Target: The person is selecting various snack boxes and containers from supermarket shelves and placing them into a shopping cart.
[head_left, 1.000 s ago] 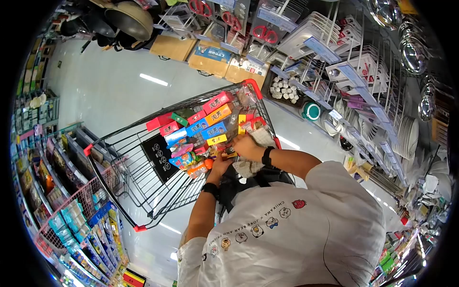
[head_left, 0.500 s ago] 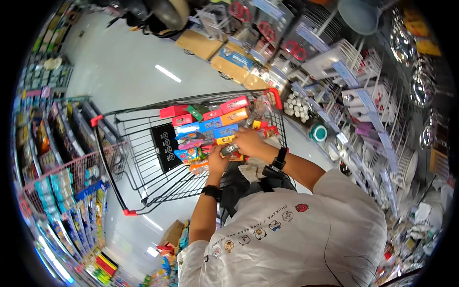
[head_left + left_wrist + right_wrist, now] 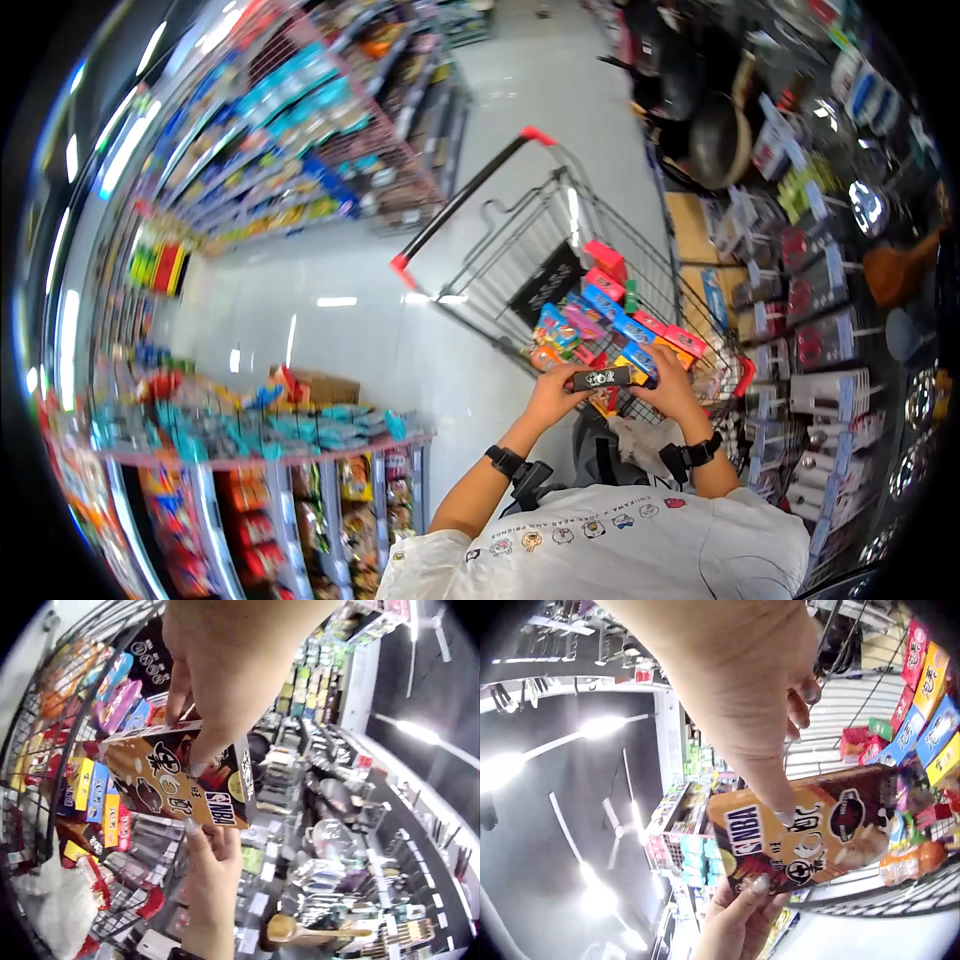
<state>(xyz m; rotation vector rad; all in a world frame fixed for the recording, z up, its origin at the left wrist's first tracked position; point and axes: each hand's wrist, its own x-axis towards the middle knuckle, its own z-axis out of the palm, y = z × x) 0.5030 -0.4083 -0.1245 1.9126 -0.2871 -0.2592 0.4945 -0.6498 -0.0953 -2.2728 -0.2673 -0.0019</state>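
Observation:
A brown-and-orange snack box (image 3: 602,378) with an NBA logo is held between both hands above the near side of the cart. My left hand (image 3: 555,397) grips one end, its thumb on the printed front in the right wrist view. At the other end, my right hand (image 3: 672,388) holds the box with its thumb across the printed face (image 3: 817,832). Beneath and beyond the hands lie colourful snack boxes (image 3: 632,328) and bright bags (image 3: 556,326) in the shopping cart (image 3: 490,290).
The cart's black handle (image 3: 465,195) has red ends. Frying pans (image 3: 718,135) and packaged kitchenware (image 3: 835,395) hang along the right. Snack shelves (image 3: 290,490) stand at lower left, with more racks (image 3: 300,130) at upper left. A white bag (image 3: 640,440) lies near the body.
Both hands, earlier low among the goods in the cart, now hold the snack box up, its dark side showing. The head view has turned, so the cart and pans appear further right.

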